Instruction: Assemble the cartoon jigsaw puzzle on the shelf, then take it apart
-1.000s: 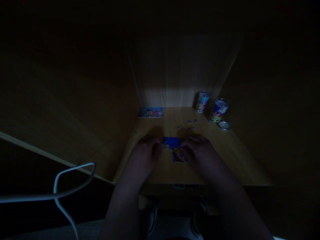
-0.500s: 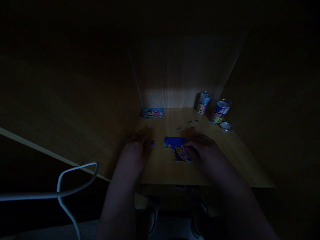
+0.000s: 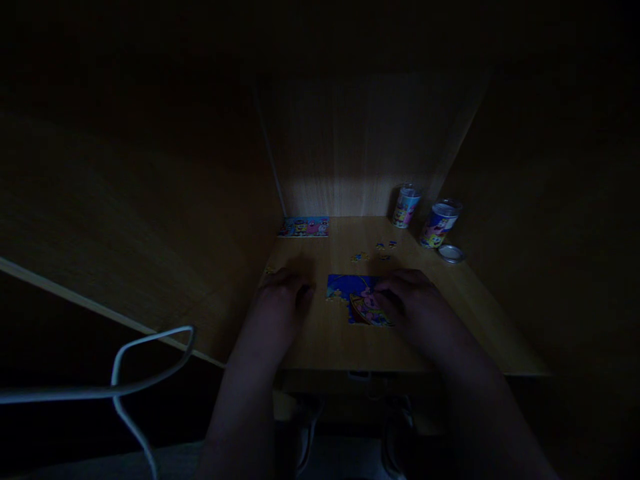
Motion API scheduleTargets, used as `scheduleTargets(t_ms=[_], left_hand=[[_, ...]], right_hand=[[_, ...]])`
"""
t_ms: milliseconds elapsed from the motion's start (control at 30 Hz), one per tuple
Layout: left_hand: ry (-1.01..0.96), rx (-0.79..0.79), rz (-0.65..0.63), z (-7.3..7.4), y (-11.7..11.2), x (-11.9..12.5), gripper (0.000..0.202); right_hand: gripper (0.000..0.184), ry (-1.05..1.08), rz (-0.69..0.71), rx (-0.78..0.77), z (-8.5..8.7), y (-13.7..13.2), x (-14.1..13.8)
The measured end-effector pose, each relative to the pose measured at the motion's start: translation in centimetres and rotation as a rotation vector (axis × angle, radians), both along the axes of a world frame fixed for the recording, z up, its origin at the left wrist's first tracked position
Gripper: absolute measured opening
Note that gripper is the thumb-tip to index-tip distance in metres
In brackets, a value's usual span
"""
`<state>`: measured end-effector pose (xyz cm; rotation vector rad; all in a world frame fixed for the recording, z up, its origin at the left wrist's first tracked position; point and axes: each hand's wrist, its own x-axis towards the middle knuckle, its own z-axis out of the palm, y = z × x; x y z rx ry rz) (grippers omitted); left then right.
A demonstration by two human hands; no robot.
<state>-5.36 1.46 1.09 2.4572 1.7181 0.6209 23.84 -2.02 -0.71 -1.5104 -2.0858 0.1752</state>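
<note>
blue part-built cardboard jigsaw (image 3: pixel 357 298) on wooden surface (image 3: pixel 465 313) | right hand (image 3: pixel 413 303) flat on jigsaw's right edge | left hand (image 3: pixel 280 300) left of jigsaw, grip unclear

Left hand (image 3: pixel 283 297) and right hand (image 3: pixel 413 300) rest palm-down, apart.

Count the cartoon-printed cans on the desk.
2: one can against the back wall, the other can to its right, beside a loose lid. The dark sides may hide more.
</note>
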Motion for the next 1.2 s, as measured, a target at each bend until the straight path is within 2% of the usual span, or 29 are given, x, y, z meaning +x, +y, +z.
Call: scheduleTargets(t_ms=[233,367,533,633,767,933,1200], left_hand=[[-0.044,0.046,-0.04,-0.2,0.1,0.5,0.02],[-0.091,0.057,-0.124,0.0,0.3,0.9,0.026],[-0.126,0.024,-0.303,0.0,0.6,1.4,0.052],[-0.138,0.0,-0.346,-0.2,0.7,1.6,0.055],[-0.157,-0.032,-0.351,-0.2,0.8,1.7,0.051],[-0.158,-0.039,-0.371,-0.1,0.7,1.8,0.054],[-0.181,-0.026,-0.371,-0.2,0.6,1.8,0.057]], right_hand=[[0.015,-0.029,-0.026,-0.024,0.4,-0.2,-0.5],[0.02,-0.137,-0.067,-0.086,1.9,0.3,-1.1],[0.03,-0.366,-0.094,-0.143,5.1,4.1,-1.3],[0.031,-0.464,-0.061,-0.149,6.1,6.9,-1.5],[0.031,-0.534,0.015,-0.18,5.9,9.2,-1.7],[0.03,-0.548,0.069,-0.24,5.1,10.4,-1.6],[0.024,-0.56,0.058,-0.32,6.6,11.4,-1.4]])
